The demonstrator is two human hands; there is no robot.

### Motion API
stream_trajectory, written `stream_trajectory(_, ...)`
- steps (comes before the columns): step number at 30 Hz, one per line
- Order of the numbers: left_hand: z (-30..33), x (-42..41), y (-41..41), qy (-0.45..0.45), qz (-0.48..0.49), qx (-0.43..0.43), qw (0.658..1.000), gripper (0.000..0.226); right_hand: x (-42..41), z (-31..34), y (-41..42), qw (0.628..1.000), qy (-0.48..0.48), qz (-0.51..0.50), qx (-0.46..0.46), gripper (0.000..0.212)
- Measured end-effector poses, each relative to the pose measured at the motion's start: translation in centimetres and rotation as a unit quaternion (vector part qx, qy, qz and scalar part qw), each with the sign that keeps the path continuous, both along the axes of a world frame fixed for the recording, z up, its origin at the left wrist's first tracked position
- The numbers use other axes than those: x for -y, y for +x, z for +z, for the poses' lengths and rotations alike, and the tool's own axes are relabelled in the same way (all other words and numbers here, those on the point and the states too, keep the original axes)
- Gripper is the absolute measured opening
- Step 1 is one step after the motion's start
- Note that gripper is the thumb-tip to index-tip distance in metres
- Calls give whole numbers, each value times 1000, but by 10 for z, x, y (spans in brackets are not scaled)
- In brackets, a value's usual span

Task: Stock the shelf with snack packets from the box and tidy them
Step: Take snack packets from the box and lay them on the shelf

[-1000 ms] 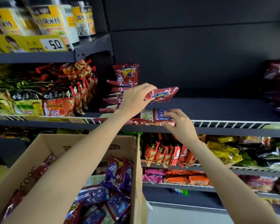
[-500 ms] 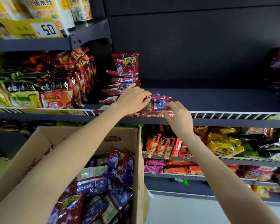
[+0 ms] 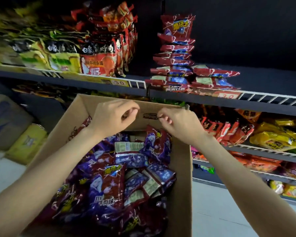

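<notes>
A: Step?
B: Between placements, I'd say. Both hands over the cardboard box (image 3: 179,194), near its far wall, below the shelf (image 3: 272,104). Left hand (image 3: 113,119) loosely curled, nothing in it. Right hand (image 3: 179,124) also loosely curled, empty as far as I can see.

A: Packets on the shelf?
B: Yes. Tall leaning stack of red-and-blue snack packets (image 3: 175,48) on the dark shelf, with a few more lying flat just beside it (image 3: 215,76) at the front rail. The flat ones look untidy.

A: Box contents?
B: Still well filled. Loose pile of purple-and-red snack packets (image 3: 109,183), some face up, some showing the white label back, one standing near the far wall (image 3: 156,142).

A: Next move?
B: My guess: reach down and grab a packet or a few from the pile. They're slippery film and overlapping, so a pinch at an edge or a flat grasp, then lift up to the shelf's bare stretch right of the stack.

A: Other stuff?
B: Instant-noodle packs (image 3: 96,62) left of the stack, orange and yellow bags on the lower shelves (image 3: 273,139).
</notes>
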State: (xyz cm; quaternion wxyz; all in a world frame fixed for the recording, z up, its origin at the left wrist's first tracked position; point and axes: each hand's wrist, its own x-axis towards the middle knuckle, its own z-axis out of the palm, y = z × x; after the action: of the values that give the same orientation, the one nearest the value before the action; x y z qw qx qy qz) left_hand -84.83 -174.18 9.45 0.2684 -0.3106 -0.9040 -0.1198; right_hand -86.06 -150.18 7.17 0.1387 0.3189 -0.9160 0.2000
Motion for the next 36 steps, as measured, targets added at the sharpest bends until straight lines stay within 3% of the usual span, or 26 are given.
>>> stream_trajectory(4, -61, 77, 21, -60, 138, 164, 975, 29, 63, -39, -6, 984, 137, 29, 114, 30)
stream_trajectory(9, -115, 143, 39, -137, 215, 315, 914, 50, 128, -100, -10, 951, 265, 62, 147, 44)
stream_trajectory(19, -148, 175, -5, -199, 211, 294, 911, 55, 199, -161, 1, 921, 302, 25, 245, 54)
stream_trajectory(22, -156, 174, -11, -196, 211, 317, 904, 54, 201, -165, 0, 918, 315, 51, 237, 50)
stream_trajectory(26, -160, 175, -9, -165, 176, 291, 926, 37, 191, -161, -6, 915, 351, 79, 183, 45)
stream_trajectory(36, -159, 180, -5, -176, 156, 239, 942, 27, 194, -176, -12, 912, 367, 110, 147, 56)
